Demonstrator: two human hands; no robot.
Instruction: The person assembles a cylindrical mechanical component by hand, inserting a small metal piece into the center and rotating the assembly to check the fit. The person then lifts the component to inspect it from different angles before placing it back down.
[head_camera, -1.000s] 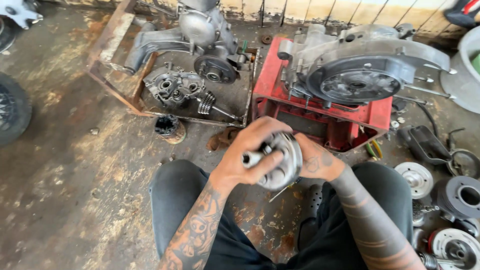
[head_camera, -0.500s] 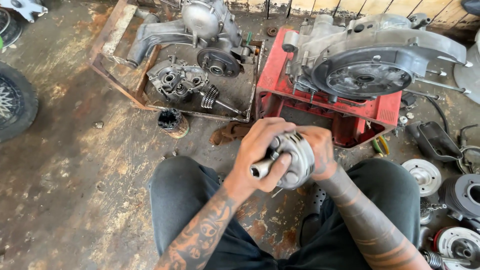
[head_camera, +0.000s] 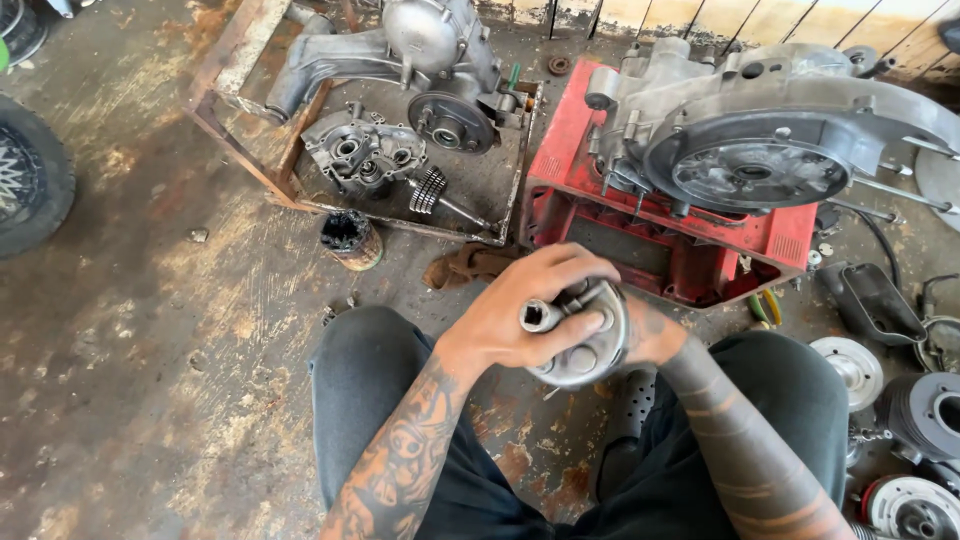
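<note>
The left hand (head_camera: 525, 305) wraps its fingers closed over the round grey metal clutch-like assembly (head_camera: 585, 335). The right hand (head_camera: 650, 335) cups it from behind, fingers hidden. The assembly sits just below the red metal stand (head_camera: 580, 130).

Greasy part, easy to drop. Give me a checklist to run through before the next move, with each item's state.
1. Left hand wrapped over the round metal part: ok.
2. Right hand backing it from behind: ok, mostly hidden.
3. Part held over the lap, above the floor: ok.
4. Hollow shaft end unobstructed: ok.
5. Firmness of grip: cannot tell.
6. Red stand ahead, engine casing seated: ok.
</note>
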